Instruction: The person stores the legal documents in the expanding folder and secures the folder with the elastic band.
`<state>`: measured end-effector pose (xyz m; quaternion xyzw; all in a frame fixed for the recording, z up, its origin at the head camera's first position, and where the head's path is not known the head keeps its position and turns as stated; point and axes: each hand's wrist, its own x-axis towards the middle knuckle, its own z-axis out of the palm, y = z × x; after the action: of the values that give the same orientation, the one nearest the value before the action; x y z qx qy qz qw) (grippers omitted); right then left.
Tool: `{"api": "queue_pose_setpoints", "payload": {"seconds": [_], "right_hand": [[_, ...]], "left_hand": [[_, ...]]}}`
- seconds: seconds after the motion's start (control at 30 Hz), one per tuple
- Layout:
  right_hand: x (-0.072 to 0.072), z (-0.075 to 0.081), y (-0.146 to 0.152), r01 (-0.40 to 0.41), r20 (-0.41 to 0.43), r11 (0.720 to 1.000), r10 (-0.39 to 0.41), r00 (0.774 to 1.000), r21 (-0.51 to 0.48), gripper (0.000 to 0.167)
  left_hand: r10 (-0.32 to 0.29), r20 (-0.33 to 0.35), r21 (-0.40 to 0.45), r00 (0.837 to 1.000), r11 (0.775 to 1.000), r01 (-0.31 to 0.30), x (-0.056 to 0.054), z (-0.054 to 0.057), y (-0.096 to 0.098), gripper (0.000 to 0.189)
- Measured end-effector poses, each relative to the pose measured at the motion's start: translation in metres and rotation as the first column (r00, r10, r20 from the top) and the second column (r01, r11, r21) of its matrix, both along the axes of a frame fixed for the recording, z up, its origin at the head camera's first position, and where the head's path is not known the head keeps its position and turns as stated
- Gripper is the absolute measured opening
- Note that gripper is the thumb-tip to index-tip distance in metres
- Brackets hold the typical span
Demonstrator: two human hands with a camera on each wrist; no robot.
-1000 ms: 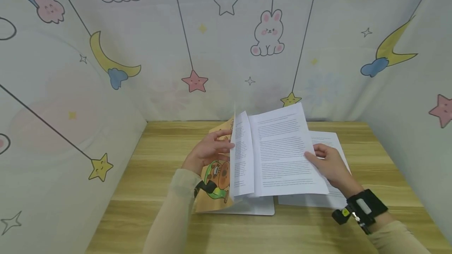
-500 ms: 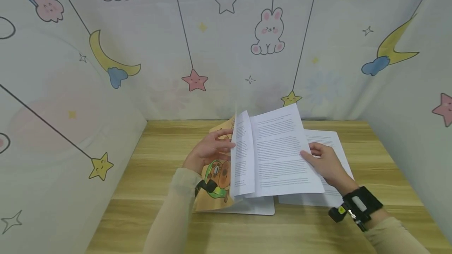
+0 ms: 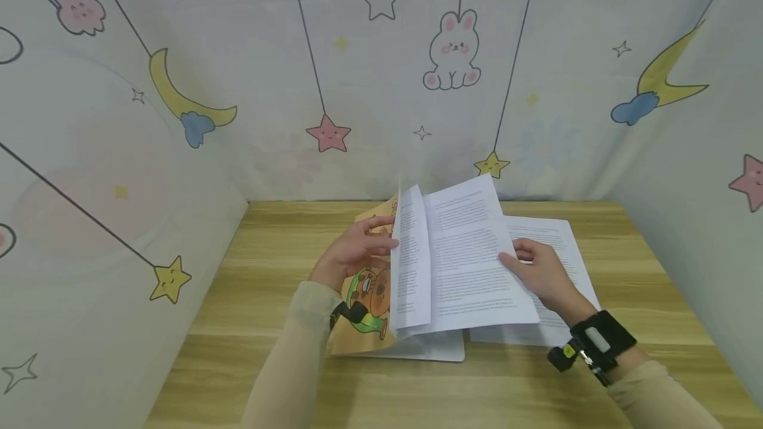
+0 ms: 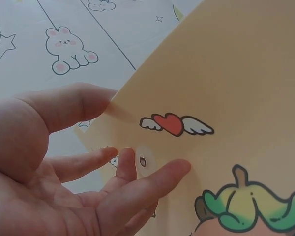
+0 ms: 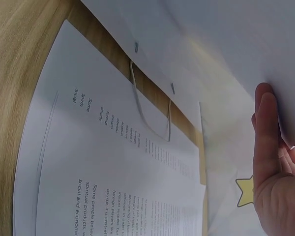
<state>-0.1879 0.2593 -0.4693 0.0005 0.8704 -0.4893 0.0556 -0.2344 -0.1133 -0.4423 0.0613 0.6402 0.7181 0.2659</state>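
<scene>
A folder with a tan cartoon cover stands half open, its white back board flat on the table. My left hand holds the raised cover at its free edge; in the left wrist view several fingers lie against the printed face. A narrow strip of printed page shows beside the cover. My right hand pinches the right edge of printed sheets, which are tilted up over the folder. In the right wrist view, two small slits mark the sheets' margin, and a thin pale strip loops below them.
More printed sheets lie on the wooden table, right of the folder and partly under my right hand. A cloth backdrop with cartoon drawings rises behind the table and along both sides.
My right hand has moved left, shifting the raised sheets closer to the folder's cover. More of the loose sheets on the right shows. My left hand stays about where it was.
</scene>
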Motion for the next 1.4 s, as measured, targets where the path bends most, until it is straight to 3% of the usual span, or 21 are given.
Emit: {"api": "queue_pose_setpoints", "payload": {"seconds": [0.53,0.9,1.13,1.4], "right_hand": [[0.001,0.004,-0.008,0.007,0.055,1.0,-0.006,0.998,-0.012,0.044],[0.002,0.013,-0.009,-0.004,0.055,0.998,0.0,0.998,0.063,0.045],[0.002,0.015,-0.008,-0.047,0.094,0.999,0.044,0.995,0.028,0.041],[0.0,0.012,-0.009,-0.11,0.073,0.994,0.11,0.991,-0.003,0.04]], "left_hand": [[0.001,0.007,-0.002,1.0,1.0,-0.001,-0.001,0.0,0.0,0.068],[-0.002,-0.006,-0.003,1.0,1.0,0.002,0.0,0.001,-0.001,0.068],[-0.001,-0.004,-0.003,1.0,1.0,0.001,-0.001,0.001,-0.001,0.068],[0.002,-0.001,0.001,1.0,1.0,-0.002,0.0,0.0,0.0,0.068]]}}
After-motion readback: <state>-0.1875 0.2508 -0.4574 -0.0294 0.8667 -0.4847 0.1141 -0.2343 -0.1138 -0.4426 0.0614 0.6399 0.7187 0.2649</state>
